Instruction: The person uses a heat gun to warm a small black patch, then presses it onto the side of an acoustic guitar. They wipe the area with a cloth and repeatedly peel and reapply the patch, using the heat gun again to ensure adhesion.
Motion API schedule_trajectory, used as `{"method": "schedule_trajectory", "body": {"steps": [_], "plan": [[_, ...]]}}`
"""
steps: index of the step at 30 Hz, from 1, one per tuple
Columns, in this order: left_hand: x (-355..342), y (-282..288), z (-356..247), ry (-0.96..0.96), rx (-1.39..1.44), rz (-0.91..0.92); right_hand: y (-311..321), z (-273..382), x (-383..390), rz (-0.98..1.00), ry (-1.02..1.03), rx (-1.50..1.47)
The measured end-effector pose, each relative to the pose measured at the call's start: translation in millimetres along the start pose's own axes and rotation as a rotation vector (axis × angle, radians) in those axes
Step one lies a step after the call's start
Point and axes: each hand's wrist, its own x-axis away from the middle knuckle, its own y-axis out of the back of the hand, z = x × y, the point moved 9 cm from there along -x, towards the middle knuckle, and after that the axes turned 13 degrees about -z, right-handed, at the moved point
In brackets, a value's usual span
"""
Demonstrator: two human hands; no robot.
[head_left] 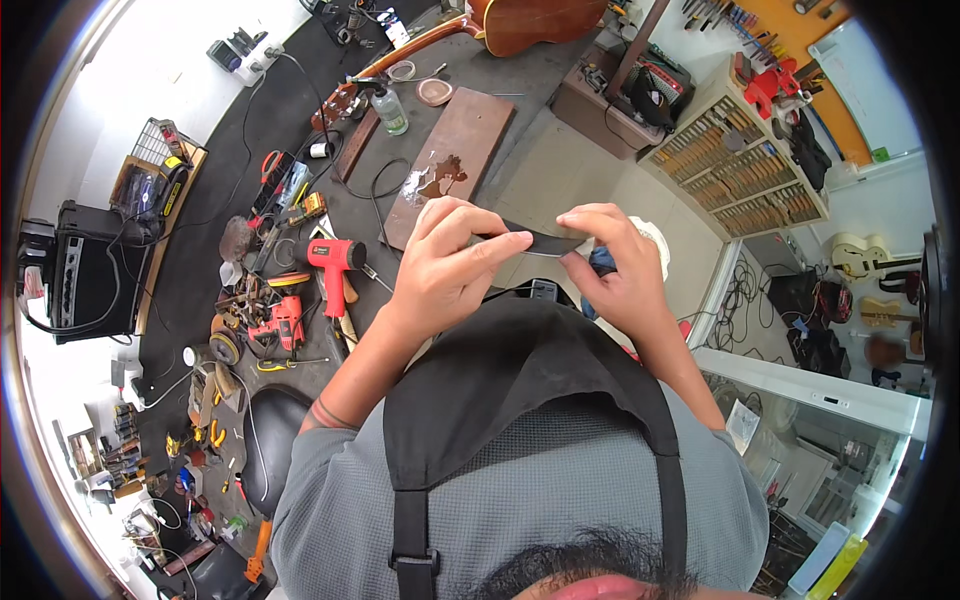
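Observation:
In front of my chest, a thin dark strip [548, 243] with a bright lower edge is held between my two hands; its exact kind I cannot make out. My left hand [445, 258] pinches the left end, fingers bent over it. At the other end, the thumb and forefinger of my right hand [625, 265] close around the tip. Just beyond my left hand lies a flat brown board [478, 130], with a wet puddle [440, 177] on its surface. A clear spray bottle [390, 112] stands beside the board.
Left on the dark workbench are a red heat gun [335, 262], a red power tool [283, 322] and scattered hand tools. A guitar [525, 25] lies at the far end. On the right stand a rack of files [740, 150] and a glass-topped cabinet [800, 420].

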Motion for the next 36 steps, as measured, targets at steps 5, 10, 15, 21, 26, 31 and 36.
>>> {"method": "schedule_trajectory", "body": {"steps": [5, 10, 15, 21, 26, 31, 36], "plan": [[-7.2, -0.9, 0.2, 0.103, 0.078, -0.026, -7.2, -5.0, 4.4, 0.154, 0.114, 0.002], [1.0, -3.1, 10.0, 0.16, 0.108, -0.064, -12.4, -14.7, 9.6, 0.153, 0.063, -0.02], [28.7, -6.8, 32.6, 0.421, 0.052, -0.102, -30.5, -29.5, 17.5, 0.221, 0.018, 0.12], [146.3, -2.9, 121.3, 1.01, 0.087, -0.158, -144.9, -134.5, 87.9, 0.522, -0.7, -0.296], [327.1, 120.7, 206.0, 1.156, -0.779, -0.159, -226.9, -253.7, 161.8, 0.746, -0.958, -0.228], [396.4, 163.1, 269.7, 1.543, -1.117, 0.079, -317.3, -315.4, 142.5, 0.893, -0.963, -0.18], [419.7, 177.5, 311.8, 1.398, -1.073, -0.052, -403.6, -352.7, 110.0, 1.052, -1.014, -0.198]]}}
